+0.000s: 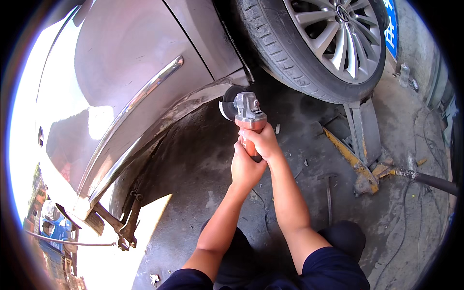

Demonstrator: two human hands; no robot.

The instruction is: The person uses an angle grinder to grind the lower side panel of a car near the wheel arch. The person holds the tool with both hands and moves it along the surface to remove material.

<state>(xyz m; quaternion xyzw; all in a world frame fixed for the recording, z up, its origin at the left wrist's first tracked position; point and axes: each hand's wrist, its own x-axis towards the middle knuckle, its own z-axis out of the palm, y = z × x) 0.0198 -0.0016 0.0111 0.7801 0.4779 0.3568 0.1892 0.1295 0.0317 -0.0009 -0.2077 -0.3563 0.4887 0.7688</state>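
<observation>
Both my hands hold an orange and silver angle grinder [250, 111] out in front of me. My right hand [264, 140] wraps round its orange body just behind the metal head. Lower down, my left hand [246, 166] is closed round the rear of the body. The grinder's dark disc [235, 95] is at the lower edge of a grey car's sill [193, 101], where the paint looks scraped bare; whether they touch I cannot tell. A pale curved guard [226, 110] partly surrounds the disc.
A tyred wheel [295, 58] stands ahead right, above a grey support [365, 128] and a yellow floor jack [352, 162] with a long handle [425, 181]. A metal bar [329, 200] and a cable [264, 208] lie on the floor. Another jack [126, 224] stands at the left.
</observation>
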